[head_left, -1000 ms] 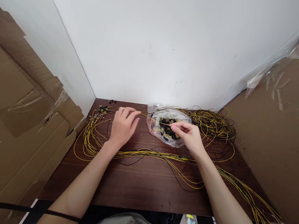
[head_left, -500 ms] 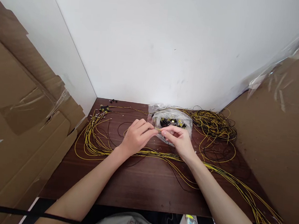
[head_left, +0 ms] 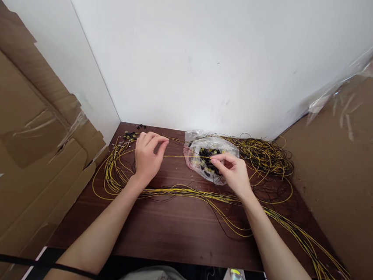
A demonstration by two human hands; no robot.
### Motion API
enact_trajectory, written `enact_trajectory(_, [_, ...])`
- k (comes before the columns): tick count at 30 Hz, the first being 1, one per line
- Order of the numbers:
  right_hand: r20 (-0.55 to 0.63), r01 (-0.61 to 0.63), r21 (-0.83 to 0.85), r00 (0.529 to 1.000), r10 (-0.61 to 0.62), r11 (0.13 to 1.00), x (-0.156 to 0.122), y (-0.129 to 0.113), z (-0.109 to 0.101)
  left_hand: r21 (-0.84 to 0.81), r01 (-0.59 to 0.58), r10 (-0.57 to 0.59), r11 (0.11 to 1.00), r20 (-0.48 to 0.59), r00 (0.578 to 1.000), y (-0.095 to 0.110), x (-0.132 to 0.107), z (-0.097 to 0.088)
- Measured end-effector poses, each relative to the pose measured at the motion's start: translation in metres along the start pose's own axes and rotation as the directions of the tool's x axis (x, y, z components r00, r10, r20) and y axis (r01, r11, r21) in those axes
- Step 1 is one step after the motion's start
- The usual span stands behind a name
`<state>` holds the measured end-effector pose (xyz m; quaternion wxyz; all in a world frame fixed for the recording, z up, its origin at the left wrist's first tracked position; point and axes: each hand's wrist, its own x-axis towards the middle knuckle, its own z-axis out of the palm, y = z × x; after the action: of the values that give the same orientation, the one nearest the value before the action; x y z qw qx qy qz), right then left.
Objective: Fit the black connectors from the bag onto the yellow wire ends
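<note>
My left hand (head_left: 148, 157) is above the left part of the brown tabletop, thumb and forefinger pinched together on a thin black wire (head_left: 187, 149). That wire runs across to my right hand (head_left: 232, 173), whose thumb and forefinger are closed on it and on a yellow wire (head_left: 181, 156). The yellow strand stretches left and passes behind my left hand. Just behind my right fingers lies an open clear plastic bag (head_left: 191, 138) with black and yellow small parts (head_left: 207, 155) in it. Whatever sits right between my right fingertips is too small to make out.
A long bundle of yellow and black wires (head_left: 181, 193) crosses the table (head_left: 177, 240) below my hands. A tangled wire heap (head_left: 264, 156) lies at the back right. Small black-and-yellow parts (head_left: 129, 136) sit back left. Cardboard (head_left: 34, 143) flanks the left side, a carton (head_left: 341, 172) the right.
My hands were together over the bag's front edge. Now they are apart: the left has moved left and back, the right slightly right, with the black and yellow wires stretched between.
</note>
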<state>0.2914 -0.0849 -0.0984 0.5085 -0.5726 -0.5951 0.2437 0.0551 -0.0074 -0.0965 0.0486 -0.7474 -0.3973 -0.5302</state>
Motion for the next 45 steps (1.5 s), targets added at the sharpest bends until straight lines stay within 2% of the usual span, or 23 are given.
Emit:
enact_trajectory(7, [-0.054, 0.02, -0.076, 0.998, -0.024, 0.997, 0.004, 0.005, -0.01, 0.036, 0.116, -0.115, 0.993, -0.042, 0.993, -0.011, 0.005, -0.005])
enact_trajectory(14, [-0.052, 0.051, -0.124, 0.997, -0.058, 0.991, 0.005, 0.004, -0.013, 0.0, 0.199, -0.198, 0.98, -0.058, 0.978, -0.019, 0.009, -0.008])
enact_trajectory(16, [-0.062, 0.053, -0.139, 0.996, -0.062, 0.989, 0.005, 0.004, -0.014, -0.031, 0.268, -0.269, 0.963, -0.076, 0.96, -0.024, 0.009, -0.007])
enact_trajectory(20, [-0.065, 0.041, -0.146, 0.997, -0.051, 0.988, 0.006, 0.004, -0.016, -0.182, 0.419, -0.441, 0.89, -0.108, 0.891, -0.036, 0.008, -0.002])
enact_trajectory(24, [-0.044, 0.042, -0.15, 0.998, -0.049, 0.988, 0.006, 0.004, -0.018, -0.259, 0.455, -0.496, 0.852, -0.125, 0.859, -0.043, 0.006, 0.002])
enact_trajectory(27, [-0.049, 0.003, -0.099, 0.999, -0.008, 0.995, 0.006, 0.004, -0.018, -0.236, 0.463, -0.5, 0.854, -0.131, 0.856, -0.043, 0.005, 0.003])
enact_trajectory(29, [-0.041, -0.058, -0.007, 0.998, 0.057, 0.998, 0.006, 0.004, -0.016, -0.171, 0.437, -0.459, 0.883, -0.119, 0.88, -0.038, 0.004, 0.002])
enact_trajectory(31, [-0.021, -0.11, 0.1, 0.993, 0.112, 0.989, 0.006, 0.003, -0.013, -0.086, 0.365, -0.372, 0.927, -0.092, 0.924, -0.029, 0.003, 0.001])
enact_trajectory(34, [0.008, -0.131, 0.192, 0.991, 0.132, 0.973, 0.004, 0.001, -0.009, 0.001, 0.188, -0.188, 0.982, -0.07, 0.98, -0.008, 0.001, 0.001])
enact_trajectory(36, [0.03, -0.137, 0.212, 0.991, 0.134, 0.968, 0.003, -0.002, -0.007, 0.027, 0.037, -0.037, 0.999, -0.013, 0.999, 0.007, -0.001, 0.002])
enact_trajectory(40, [0.068, -0.157, 0.257, 0.987, 0.144, 0.953, 0.002, -0.007, -0.004, 0.031, -0.178, 0.175, 0.984, 0.092, 0.98, 0.026, -0.005, 0.002])
enact_trajectory(45, [0.131, -0.217, 0.335, 0.974, 0.183, 0.917, 0.0, -0.009, 0.002, -0.096, -0.32, 0.334, 0.942, 0.236, 0.912, 0.03, -0.009, 0.006])
